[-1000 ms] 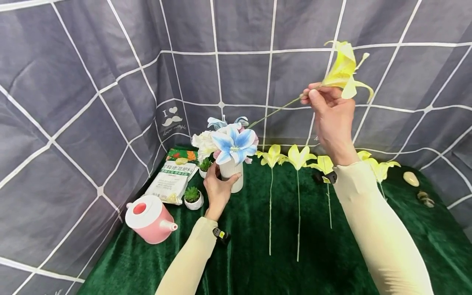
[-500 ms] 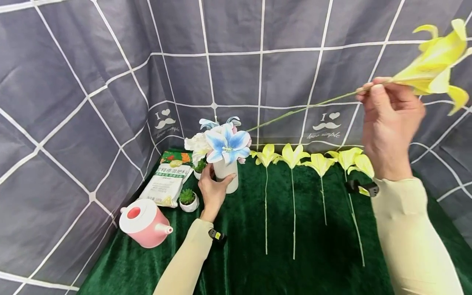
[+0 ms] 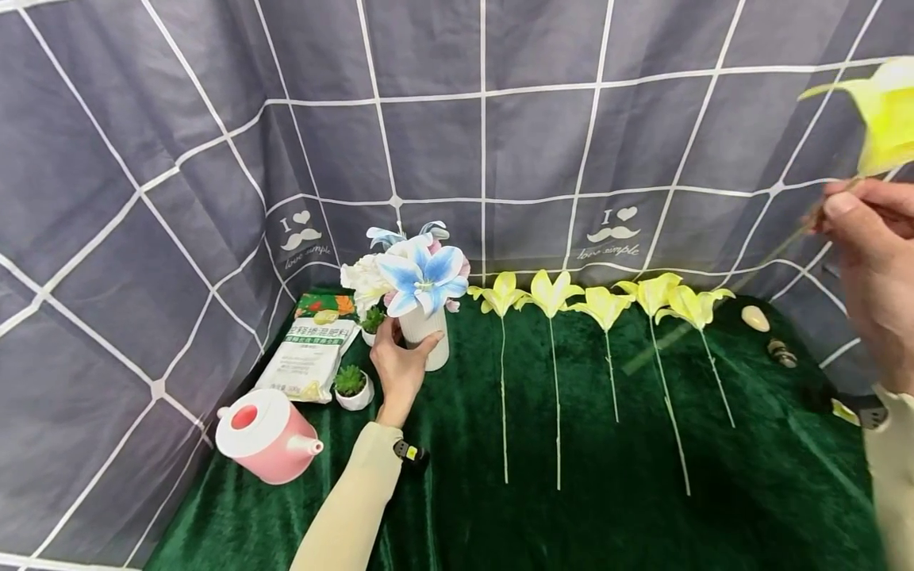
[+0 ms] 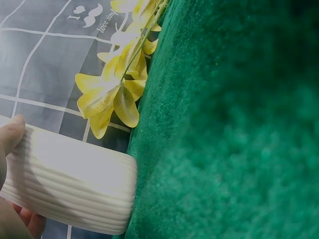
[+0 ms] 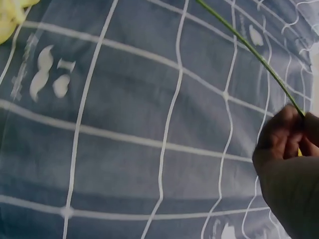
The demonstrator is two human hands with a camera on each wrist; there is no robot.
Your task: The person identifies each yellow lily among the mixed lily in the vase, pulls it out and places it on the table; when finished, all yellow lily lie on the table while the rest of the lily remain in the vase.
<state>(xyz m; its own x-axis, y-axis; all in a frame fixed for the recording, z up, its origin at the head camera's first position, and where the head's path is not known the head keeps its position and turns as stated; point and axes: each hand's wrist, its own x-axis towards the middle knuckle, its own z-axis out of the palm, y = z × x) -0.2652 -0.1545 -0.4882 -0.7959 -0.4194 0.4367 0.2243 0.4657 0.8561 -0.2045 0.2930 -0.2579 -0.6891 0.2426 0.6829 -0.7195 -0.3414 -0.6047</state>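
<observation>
A white ribbed vase (image 3: 428, 337) stands on the green cloth, filled with blue, white and pink flowers (image 3: 421, 274). My left hand (image 3: 401, 366) grips the vase low on its body, thumb on the near side. In the left wrist view the vase (image 4: 75, 179) shows with its base against the cloth. Far right, my right hand (image 3: 874, 238) pinches the stem of a yellow lily (image 3: 889, 119) just below its bloom, held up in the air and partly cut off by the frame edge. Its stem (image 5: 254, 52) reaches away from the fingers in the right wrist view.
Several yellow lilies (image 3: 550, 293) lie in a row right of the vase, stems toward me. A pink watering can (image 3: 267, 440), a fertilizer bag (image 3: 310, 357) and small potted succulents (image 3: 351, 388) stand at left. Stones (image 3: 754, 319) lie far right; a grey gridded curtain (image 3: 543, 151) hangs behind.
My right hand has moved right with the yellow lily, drawing its stem away from the vase. The head view has shifted slightly right. The left hand still holds the vase.
</observation>
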